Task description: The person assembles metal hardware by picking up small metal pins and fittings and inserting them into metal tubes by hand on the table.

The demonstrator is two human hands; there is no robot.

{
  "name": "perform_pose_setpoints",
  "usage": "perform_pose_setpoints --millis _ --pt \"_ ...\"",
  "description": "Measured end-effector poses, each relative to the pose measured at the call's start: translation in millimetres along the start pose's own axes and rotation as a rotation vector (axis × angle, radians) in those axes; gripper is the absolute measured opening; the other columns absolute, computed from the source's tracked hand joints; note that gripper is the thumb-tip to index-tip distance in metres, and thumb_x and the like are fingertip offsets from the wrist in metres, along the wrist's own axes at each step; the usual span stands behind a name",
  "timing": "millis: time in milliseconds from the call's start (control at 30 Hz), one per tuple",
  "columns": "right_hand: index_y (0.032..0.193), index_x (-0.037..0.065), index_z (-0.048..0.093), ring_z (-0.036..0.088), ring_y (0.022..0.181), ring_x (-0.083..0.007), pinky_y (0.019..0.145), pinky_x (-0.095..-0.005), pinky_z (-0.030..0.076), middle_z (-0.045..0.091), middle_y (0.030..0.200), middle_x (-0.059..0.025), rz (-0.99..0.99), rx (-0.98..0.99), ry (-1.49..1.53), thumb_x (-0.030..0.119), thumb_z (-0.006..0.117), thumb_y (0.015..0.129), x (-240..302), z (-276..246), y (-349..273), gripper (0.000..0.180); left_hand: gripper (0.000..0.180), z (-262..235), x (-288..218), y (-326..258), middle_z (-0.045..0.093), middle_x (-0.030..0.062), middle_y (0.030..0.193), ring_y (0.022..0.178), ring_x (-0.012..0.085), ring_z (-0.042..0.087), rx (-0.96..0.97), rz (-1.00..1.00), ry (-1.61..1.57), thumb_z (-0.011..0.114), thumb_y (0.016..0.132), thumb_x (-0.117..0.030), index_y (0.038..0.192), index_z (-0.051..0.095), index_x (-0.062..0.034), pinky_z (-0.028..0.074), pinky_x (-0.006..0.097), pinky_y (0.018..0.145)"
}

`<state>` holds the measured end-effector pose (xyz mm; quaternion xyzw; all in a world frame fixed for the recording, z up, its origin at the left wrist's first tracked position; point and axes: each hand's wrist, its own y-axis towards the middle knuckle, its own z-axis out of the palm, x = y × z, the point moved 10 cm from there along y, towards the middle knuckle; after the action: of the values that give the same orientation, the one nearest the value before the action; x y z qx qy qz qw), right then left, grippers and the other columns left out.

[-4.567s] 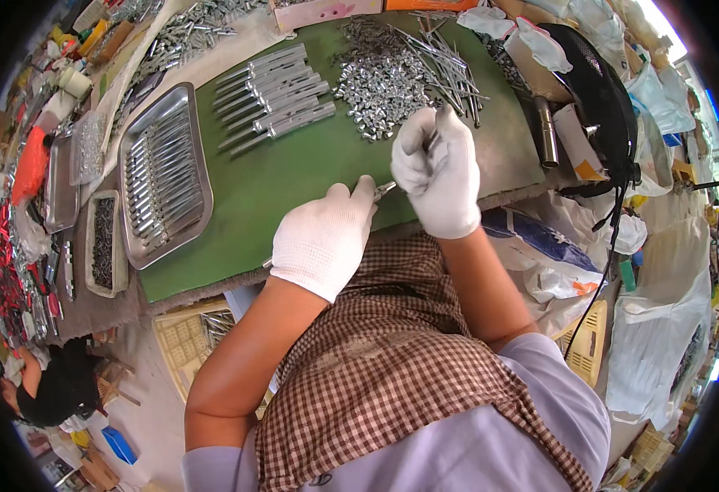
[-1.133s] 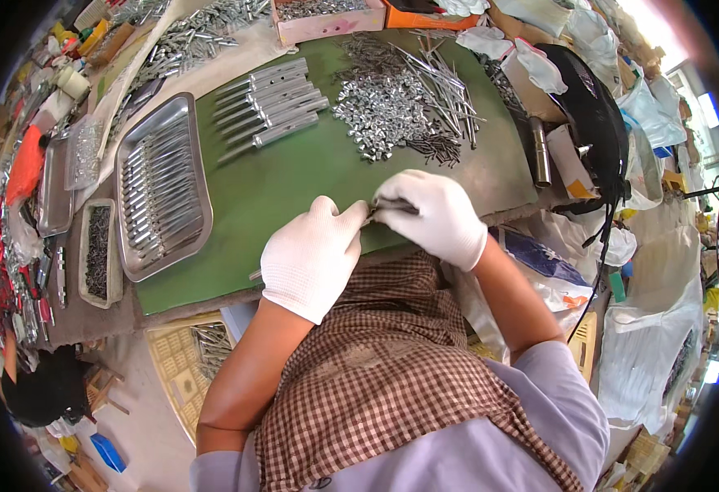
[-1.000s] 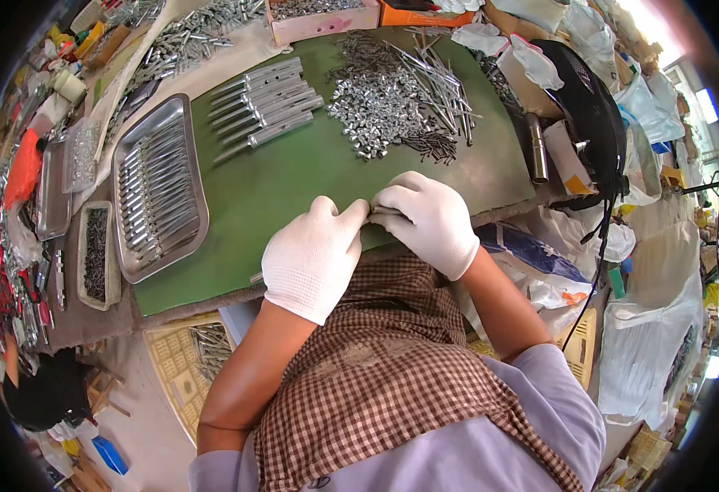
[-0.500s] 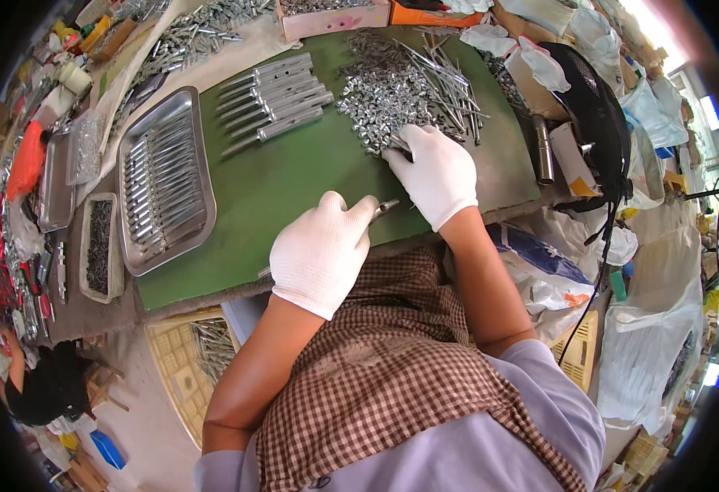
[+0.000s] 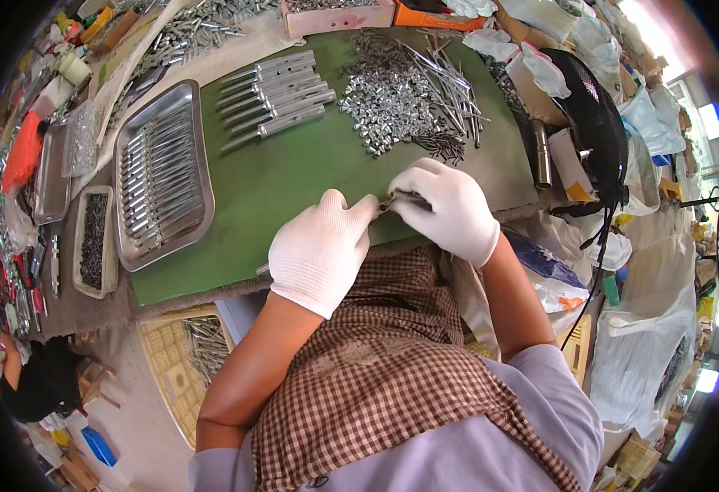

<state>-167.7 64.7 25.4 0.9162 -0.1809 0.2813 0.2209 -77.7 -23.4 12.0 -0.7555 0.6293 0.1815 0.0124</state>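
A small slim dark metal piece [image 5: 398,199] is pinched between both white-gloved hands, left hand [image 5: 320,250] and right hand [image 5: 447,209], at frame centre over the green felt-covered desk [image 5: 286,176], cluttered workshop around.

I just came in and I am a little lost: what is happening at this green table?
A person in white gloves sits at the green table. The left hand and right hand meet at the near edge, pinching a small metal part between them. Beyond them lie a heap of small silver pieces, a row of finished metal tools and a steel tray of the same tools.
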Motion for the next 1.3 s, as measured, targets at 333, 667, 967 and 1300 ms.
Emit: perform_pose_setpoints --millis 333,667,967,1300 --pt "0.089 0.009 0.060 0.063 0.078 -0.0322 0.069 -0.0442 0.051 0.060 0.084 -0.0098 0.091 0.107 -0.210 0.017 0.066 0.080 1 16 0 0.014 0.028 0 -4 0 0.055 0.0069 0.080 0.061 0.0240 0.063 0.008 0.046 0.045 0.067 0.083 -0.018 0.111 0.067 -0.0205 0.052 0.038 0.051" --pt "0.092 0.006 0.061 0.065 0.078 -0.0331 0.068 -0.0428 0.051 0.062 0.084 -0.0117 0.167 0.035 -0.058 0.019 0.068 0.083 -12 14 -7 0.017 0.036 3 -7 0 0.054 0.0084 0.077 0.058 0.0277 0.062 0.131 0.092 0.109 0.062 0.090 -0.020 0.125 0.062 -0.0260 0.053 0.040 0.053" --pt "0.074 0.003 0.051 0.026 0.047 -0.0096 0.045 -0.0270 0.021 0.029 0.055 0.0029 0.301 -0.444 1.695 0.043 0.038 0.102 -40 29 13 0.050 0.031 6 -8 3 0.055 0.0095 0.076 0.059 0.0306 0.063 0.194 0.045 0.109 0.058 0.093 -0.023 0.123 0.063 -0.0280 0.053 0.042 0.054" --pt "0.061 0.003 0.047 0.025 0.046 -0.0106 0.045 -0.0283 0.019 0.032 0.053 0.0010 0.231 -0.449 1.311 0.046 0.041 0.101 -28 35 8 0.059 0.021 5 -14 7 0.059 0.0096 0.076 0.060 0.0284 0.067 0.214 0.091 0.133 0.060 0.088 -0.017 0.109 0.065 -0.0150 0.056 0.040 0.052"
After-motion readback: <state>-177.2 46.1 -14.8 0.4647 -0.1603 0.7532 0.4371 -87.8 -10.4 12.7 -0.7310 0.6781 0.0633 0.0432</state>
